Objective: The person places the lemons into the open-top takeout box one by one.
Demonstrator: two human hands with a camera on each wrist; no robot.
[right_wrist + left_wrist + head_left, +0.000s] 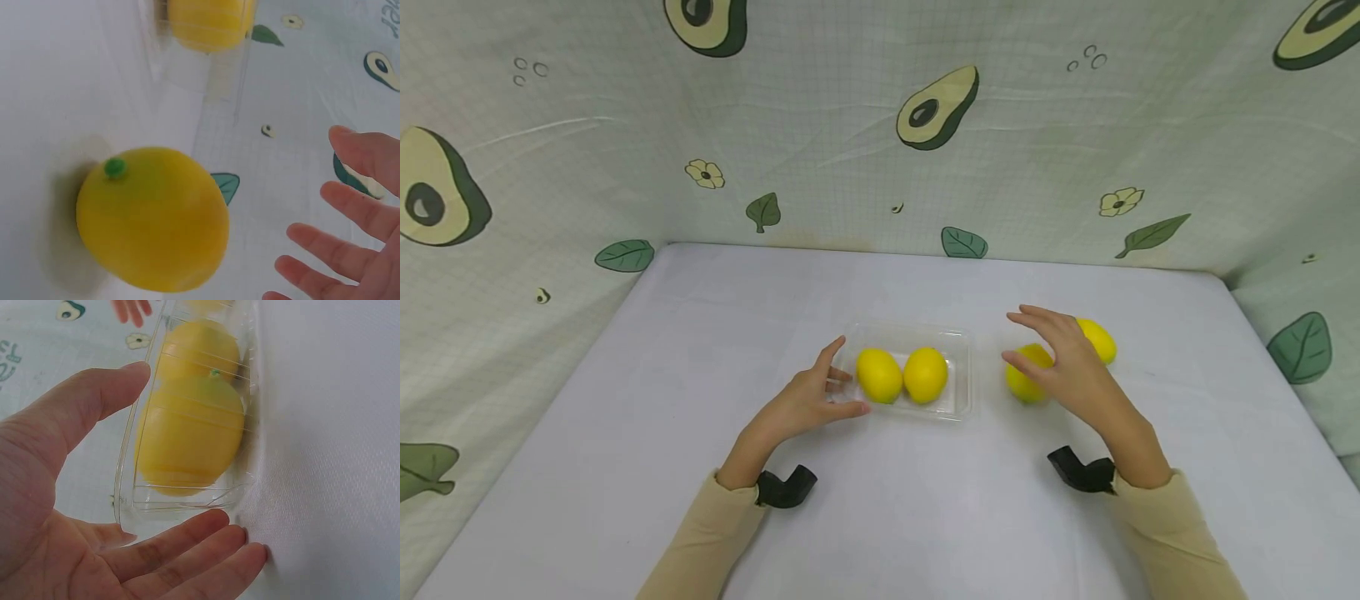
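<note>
Fingers of the left hand wide, nothing held, just beside the left end of the clear container; can't tell if they touch. Two lemons sit inside, side by side. I've got the right hand over the near lemon, fingers also wide, apart from it. Far lemon lies just beyond, also on the surface. Risks, my guess: near lemon rolls if pinched off-centre, maybe into its neighbour; container looks light, so a left-hand bump could slide it.
</note>
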